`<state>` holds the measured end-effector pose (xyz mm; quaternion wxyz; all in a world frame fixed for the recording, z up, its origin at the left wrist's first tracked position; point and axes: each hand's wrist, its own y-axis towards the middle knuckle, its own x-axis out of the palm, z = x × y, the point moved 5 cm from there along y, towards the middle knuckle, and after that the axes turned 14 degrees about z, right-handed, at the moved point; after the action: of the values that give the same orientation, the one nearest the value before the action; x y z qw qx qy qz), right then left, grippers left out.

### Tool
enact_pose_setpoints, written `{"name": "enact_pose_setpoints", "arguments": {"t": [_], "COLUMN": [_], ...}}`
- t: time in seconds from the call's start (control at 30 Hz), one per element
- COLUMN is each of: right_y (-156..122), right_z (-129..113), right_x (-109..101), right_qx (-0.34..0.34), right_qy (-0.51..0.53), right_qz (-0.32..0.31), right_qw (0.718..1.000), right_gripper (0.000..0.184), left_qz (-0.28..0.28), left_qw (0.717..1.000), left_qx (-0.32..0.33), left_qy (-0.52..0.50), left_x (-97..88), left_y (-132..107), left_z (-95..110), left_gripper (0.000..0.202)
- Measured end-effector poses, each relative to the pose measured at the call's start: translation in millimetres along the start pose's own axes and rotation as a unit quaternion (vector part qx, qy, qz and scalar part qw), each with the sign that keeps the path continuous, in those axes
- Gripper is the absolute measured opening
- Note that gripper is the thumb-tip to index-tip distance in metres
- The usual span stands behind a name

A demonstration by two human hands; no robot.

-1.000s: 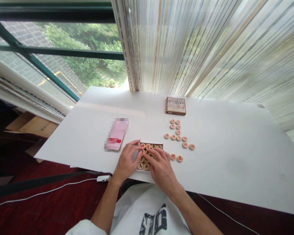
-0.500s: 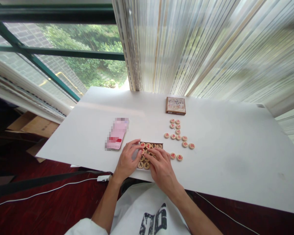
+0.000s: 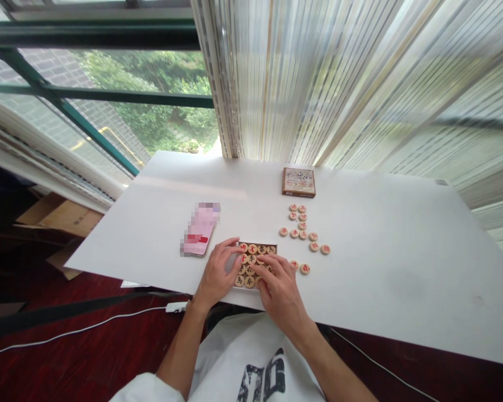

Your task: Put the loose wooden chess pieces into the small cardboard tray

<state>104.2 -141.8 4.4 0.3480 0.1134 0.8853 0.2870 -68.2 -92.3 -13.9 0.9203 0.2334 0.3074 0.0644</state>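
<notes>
A shallow box (image 3: pixel 257 243) at the table's near edge holds rows of round wooden Chinese chess pieces, lettered red or black. My left hand (image 3: pixel 218 273) lies along the box's left side, thumb and fingers apart, fingertips by the far left corner and the red-lettered pieces (image 3: pixel 252 249). Over the right part of the box is my right hand (image 3: pixel 279 282), fingers stretched out above or touching the pieces; no piece shows in its grasp. It hides several pieces and the box's right side. Just right of it lies a loose red-lettered piece (image 3: pixel 304 269), with another partly covered.
Several more loose red-lettered pieces (image 3: pixel 303 235) lie scattered beyond the right hand. Behind them rests a printed box lid (image 3: pixel 299 182). A pink phone-like object (image 3: pixel 200 230), partly pixelated, lies left on the white table (image 3: pixel 381 240). Curtains (image 3: pixel 276 78) hang at the far edge.
My right hand has shifted slightly right, its fingertips drawing back from the left columns, so a black-lettered piece in the second row shows more fully. My left hand stays at the box.
</notes>
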Motion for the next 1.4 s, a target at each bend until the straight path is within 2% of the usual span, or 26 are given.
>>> {"name": "enact_pose_setpoints", "arguments": {"t": [0.23,0.6,0.83,0.97,1.17,1.27,1.4], "right_y": [-0.1,-5.8,-5.6,-1.9,5.3,4.9,2.7], "right_z": [8.0,11.3,14.4,27.5,60.0,73.3,86.0], "right_x": [-13.9,-13.6,-20.3,-35.9,-71.7,-88.3,-105.8], "right_qx": [0.014,0.017,0.018,0.017,0.025,0.039,0.07], "right_qy": [-0.002,-0.001,-0.008,-0.013,-0.042,-0.065,-0.087], "right_qz": [0.016,0.019,0.026,0.07,0.143,0.171,0.19], "right_qw": [1.0,1.0,0.999,0.997,0.989,0.982,0.976], "right_gripper": [0.032,0.035,0.033,0.032,0.031,0.029,0.027], "left_qz": [-0.019,-0.013,-0.009,-0.014,-0.02,-0.071,-0.146], "left_qw": [0.999,0.999,1.0,1.0,1.0,0.997,0.989], "left_qx": [0.021,0.016,0.011,0.0,0.001,0.007,-0.006], "left_qy": [0.017,0.025,0.016,0.005,0.014,0.012,0.009], "left_x": [1.1,0.6,0.3,-1.5,-2.4,-0.1,-1.8], "left_y": [-1.4,0.0,-1.2,1.1,16.8,19.2,7.3], "left_z": [1.6,2.9,0.1,2.2,16.4,22.9,23.6], "left_gripper": [0.024,0.02,0.021,0.022,0.022,0.041,0.092]}}
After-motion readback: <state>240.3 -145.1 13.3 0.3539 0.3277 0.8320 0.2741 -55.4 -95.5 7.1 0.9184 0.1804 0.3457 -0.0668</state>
